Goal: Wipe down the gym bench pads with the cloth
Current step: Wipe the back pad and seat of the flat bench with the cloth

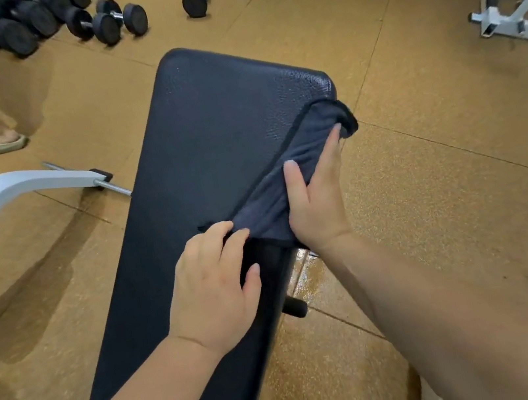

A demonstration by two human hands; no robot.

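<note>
The cloth (286,175) lay along the right edge of the bench pad (210,132), pressed by the right hand (316,202) with straight fingers while the left hand (214,287) pinched its near corner, so easing that pressure might have dropped it to the floor (438,155).

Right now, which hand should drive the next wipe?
Right, probably: right hand presses the dark blue-grey cloth against the black textured bench pad; left hand only holds a near corner.
</note>
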